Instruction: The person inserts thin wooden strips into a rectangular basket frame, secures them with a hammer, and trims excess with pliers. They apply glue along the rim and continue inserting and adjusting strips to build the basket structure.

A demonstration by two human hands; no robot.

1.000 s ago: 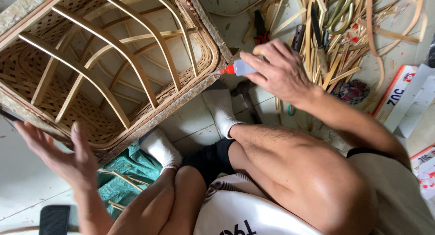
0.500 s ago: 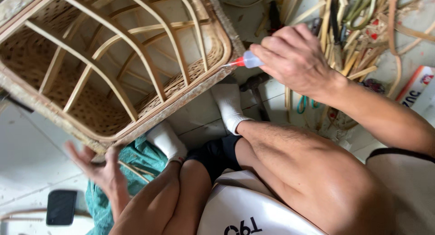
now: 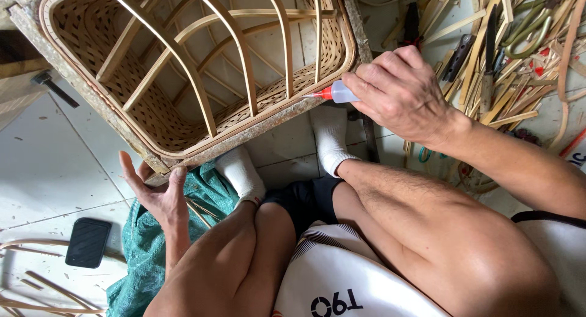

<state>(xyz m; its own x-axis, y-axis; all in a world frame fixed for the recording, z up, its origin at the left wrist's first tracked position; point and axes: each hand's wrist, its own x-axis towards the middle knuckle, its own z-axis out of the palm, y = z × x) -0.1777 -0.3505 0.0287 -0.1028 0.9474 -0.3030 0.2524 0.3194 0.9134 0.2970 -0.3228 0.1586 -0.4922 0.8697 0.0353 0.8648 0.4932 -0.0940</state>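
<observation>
My right hand [image 3: 403, 91] grips a small glue bottle [image 3: 334, 94], its red tip touching the woven basket [image 3: 183, 79] rim. My left hand [image 3: 155, 192] hovers open, just below the basket.

The person wears two white socks [image 3: 329, 137], short black shorts [image 3: 305, 198] and a white top [image 3: 342, 274] with black marks and thin dark stripes on it. A thin black strap [image 3: 549, 217] sits by the right arm. Both arms and legs are bare.

White tiled floor [image 3: 49, 164] with dark grout lines, daylit
</observation>
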